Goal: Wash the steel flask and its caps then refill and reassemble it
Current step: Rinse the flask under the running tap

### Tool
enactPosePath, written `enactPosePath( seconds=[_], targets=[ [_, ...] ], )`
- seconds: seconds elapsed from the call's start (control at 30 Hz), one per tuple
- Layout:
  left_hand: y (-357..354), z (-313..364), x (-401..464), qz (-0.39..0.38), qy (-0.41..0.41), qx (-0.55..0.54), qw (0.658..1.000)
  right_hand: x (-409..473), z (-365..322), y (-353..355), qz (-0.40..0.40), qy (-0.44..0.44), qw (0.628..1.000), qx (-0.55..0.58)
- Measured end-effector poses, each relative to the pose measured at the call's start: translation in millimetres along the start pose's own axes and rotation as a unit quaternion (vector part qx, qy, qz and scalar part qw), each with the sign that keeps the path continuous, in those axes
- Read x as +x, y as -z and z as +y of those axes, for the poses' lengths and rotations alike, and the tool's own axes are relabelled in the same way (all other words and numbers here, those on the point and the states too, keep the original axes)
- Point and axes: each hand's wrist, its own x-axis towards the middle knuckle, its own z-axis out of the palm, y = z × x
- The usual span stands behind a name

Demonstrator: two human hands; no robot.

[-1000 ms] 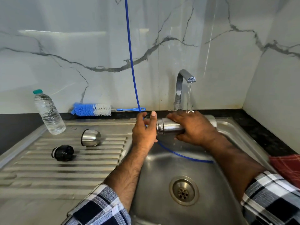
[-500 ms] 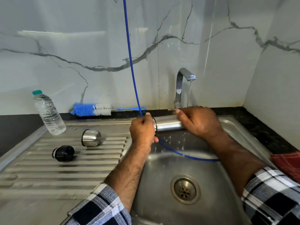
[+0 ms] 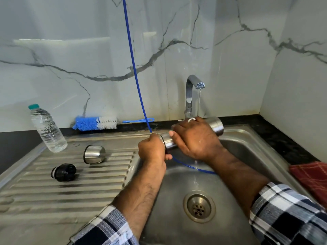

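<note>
Rinsing over the sink (image 3: 251, 149) at its back edge, under the running tap (image 3: 192, 91): steel flask (image 3: 216, 125) now lying level, mouth leftward, shifted left since a second ago, so washing not finished. Right hand (image 3: 192, 138) wrapped over the flask's body. Left hand (image 3: 152, 149), open a second ago, now clenched at the mouth, seemingly grasping the blue tube (image 3: 139, 96). Steel cap (image 3: 94, 154) and black stopper (image 3: 64, 172) waiting on the drainboard.

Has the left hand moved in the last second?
Yes. The left hand has curled over the flask mouth; the steel cap stays put.
</note>
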Motion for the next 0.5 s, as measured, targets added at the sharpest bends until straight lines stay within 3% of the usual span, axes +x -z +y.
enactPosePath(
  seconds=[0.1,0.2,0.27,0.3,0.4,0.47,0.5],
  targets=[
    [4.2,6.6,3.0,-0.009,0.015,-0.026,1.000,-1.9,-3.7,-7.7,0.045,-0.040,0.998,0.019],
    [5.5,8.2,4.8,-0.007,-0.126,0.029,0.992,-3.6,17.5,-9.3,0.086,-0.216,0.967,0.102],
    [6.6,3.5,10.8,-0.003,-0.227,0.065,0.972,-2.5,34.7,-4.8,0.057,-0.356,0.911,0.199],
    [6.4,-0.1,14.0,-0.001,-0.267,0.081,0.960,-3.3,43.3,-2.1,0.036,-0.434,0.852,0.290],
    [5.8,-7.7,13.4,0.000,-0.353,0.082,0.932,-13.2,58.1,5.2,-0.013,-0.558,0.570,0.603],
    [6.1,-6.4,7.7,-0.013,-0.361,0.052,0.931,-20.1,63.9,7.4,0.001,-0.545,0.461,0.701],
    [6.7,-4.3,5.6,-0.021,-0.340,0.034,0.940,-20.1,66.1,8.6,0.004,-0.527,0.441,0.727]
  ],
)
